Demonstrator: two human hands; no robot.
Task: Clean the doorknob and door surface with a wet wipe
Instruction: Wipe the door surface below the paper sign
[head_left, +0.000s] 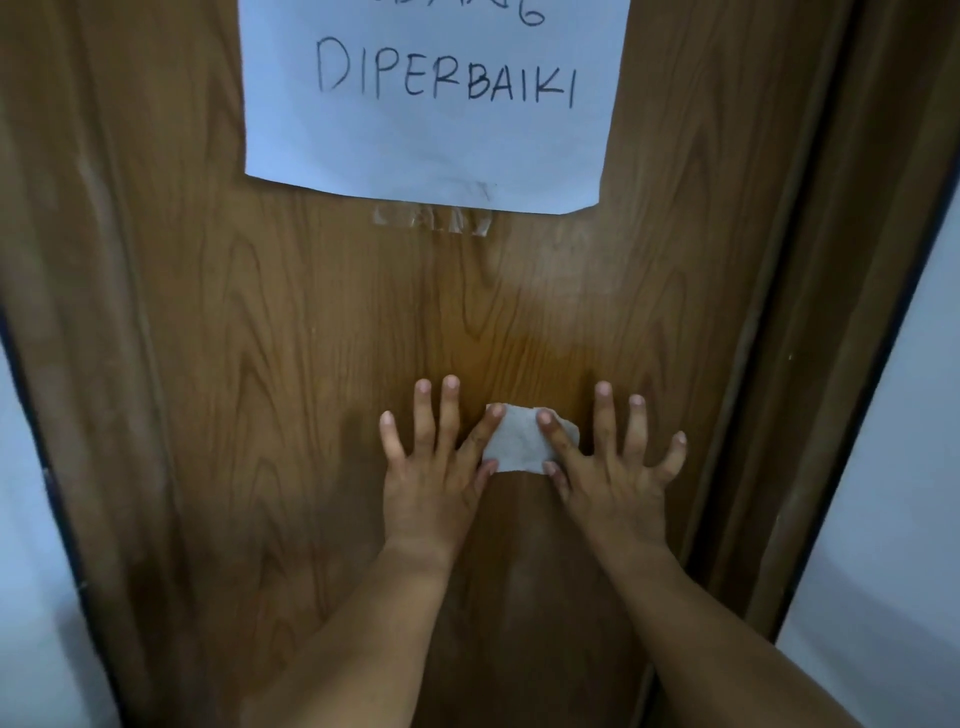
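Wood-grain door (260, 312) fills my view. Lower centre, I see the left hand (434, 467) flat against it, fingers splayed and straight, forefinger and thumb on the wet wipe (522, 441). A paper notice (431, 130) hangs top centre. The right hand (613, 467), equally splayed, presses the wipe's right edge.

Brown wood-grain door (260, 312); pale grey-white wipe (519, 441) between the fingers (449, 410); well above the fingers, a white paper sign (431, 145) with black handwritten letters

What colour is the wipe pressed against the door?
The small folded wet wipe is pale greyish white; the head view shows it.
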